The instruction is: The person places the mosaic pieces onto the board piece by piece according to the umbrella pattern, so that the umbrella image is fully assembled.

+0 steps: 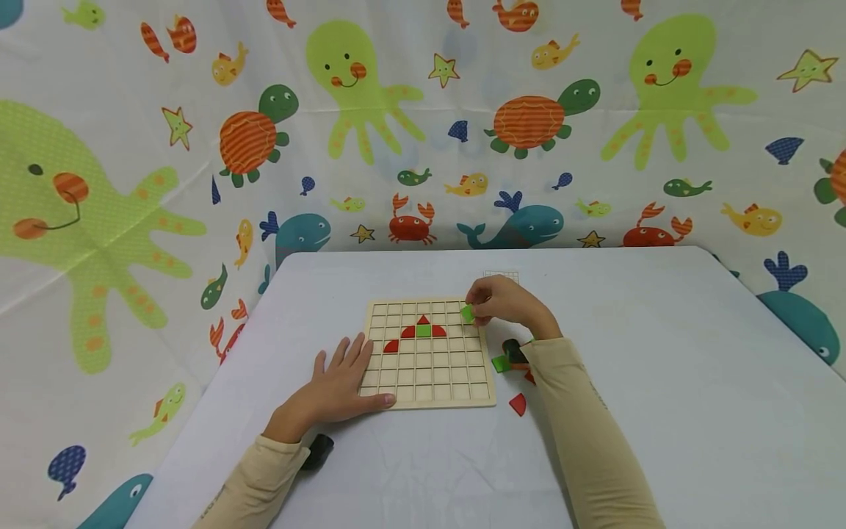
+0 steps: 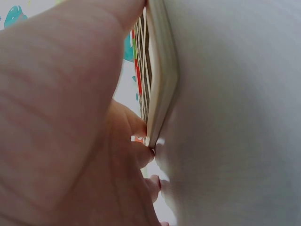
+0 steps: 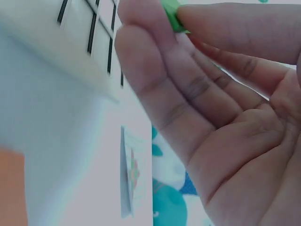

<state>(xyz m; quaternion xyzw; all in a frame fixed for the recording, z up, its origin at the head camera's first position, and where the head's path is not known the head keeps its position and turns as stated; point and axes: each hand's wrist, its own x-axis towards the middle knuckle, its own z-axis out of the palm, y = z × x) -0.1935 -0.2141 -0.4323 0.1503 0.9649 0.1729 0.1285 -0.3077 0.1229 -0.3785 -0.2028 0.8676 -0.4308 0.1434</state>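
In the head view, the right hand (image 1: pixel 505 303) is pinching a green piece (image 1: pixel 468 314) at the grid board's (image 1: pixel 441 377) upper right; the left hand's (image 1: pixel 337 389) spread fingers (image 1: pixel 355 350) are touching its left edge. Left wrist: fingers are apparently just meeting it. Right wrist: fingers are gripping the piece.

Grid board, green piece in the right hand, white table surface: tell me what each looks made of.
Grid board: probably wood, pale and matte, judging by its thick tan edge in the left wrist view.
Held green piece: painted wood or plastic, I can't tell which; the colour is bright and even.
White table surface: likely matte cloth, given faint creases.
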